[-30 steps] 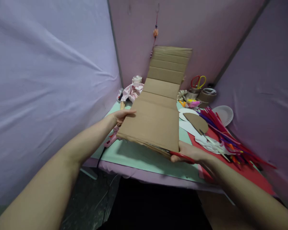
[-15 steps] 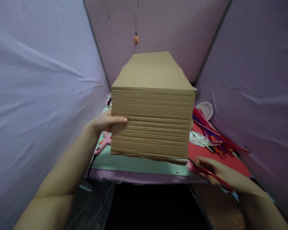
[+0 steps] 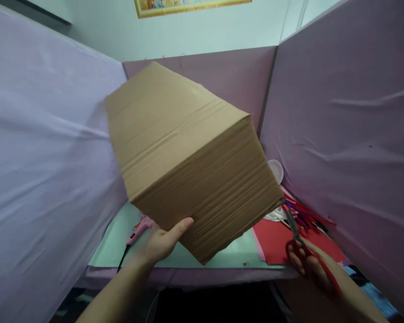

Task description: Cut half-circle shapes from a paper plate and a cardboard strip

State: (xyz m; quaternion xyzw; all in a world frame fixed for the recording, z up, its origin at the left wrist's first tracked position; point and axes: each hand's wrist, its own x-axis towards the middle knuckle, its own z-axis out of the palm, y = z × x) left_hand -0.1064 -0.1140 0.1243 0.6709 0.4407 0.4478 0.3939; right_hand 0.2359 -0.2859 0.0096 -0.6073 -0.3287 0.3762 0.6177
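Note:
My left hand (image 3: 161,242) grips the lower edge of a large folded sheet of brown corrugated cardboard (image 3: 185,161), thumb on its front face, and holds it tilted up in the air over the table. My right hand (image 3: 306,262) is closed round the red handles of a pair of scissors (image 3: 294,231) at the table's right front corner, blades pointing away from me. The cardboard hides most of the table's middle and back.
A pink glue gun (image 3: 138,226) with a black cord lies on the pale green table mat (image 3: 111,251) at the left. Red paper (image 3: 272,240), coloured pipe cleaners (image 3: 303,215) and a white paper plate (image 3: 276,170) lie at the right. Purple cloth partitions (image 3: 340,125) enclose three sides.
The cardboard has been lifted off the table and swung up and left, now tilted in the air. My right hand with the scissors let go of it and drew back to the right.

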